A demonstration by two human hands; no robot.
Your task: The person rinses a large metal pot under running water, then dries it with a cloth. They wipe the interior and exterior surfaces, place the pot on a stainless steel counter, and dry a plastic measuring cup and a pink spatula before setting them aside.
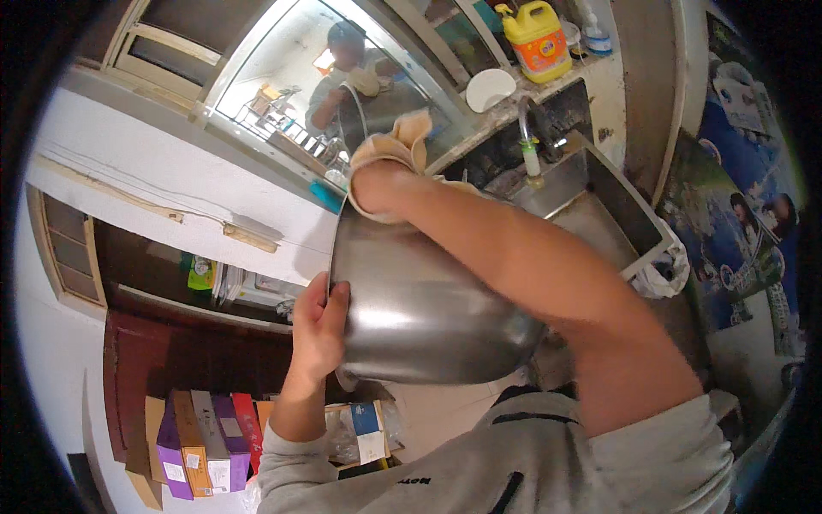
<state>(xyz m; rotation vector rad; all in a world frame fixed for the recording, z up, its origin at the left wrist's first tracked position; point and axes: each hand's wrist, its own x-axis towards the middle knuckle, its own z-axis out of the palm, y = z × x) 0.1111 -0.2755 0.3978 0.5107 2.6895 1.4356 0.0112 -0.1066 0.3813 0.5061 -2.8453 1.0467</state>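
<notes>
A large stainless-steel pot is tipped on its side in front of me, its smooth outer wall towards me. On its left edge, my left hand grips the rim, thumb against the outside. My right arm reaches across the pot. At the upper rim, my right hand is wrapped in a beige cloth, which hides the fingers. Part of the pot's inside is turned away from view.
To the right are a metal sink and faucet. A yellow detergent jug and a white plate stand on the ledge. Ahead, a glass pane reflects a person. Cardboard boxes sit lower left.
</notes>
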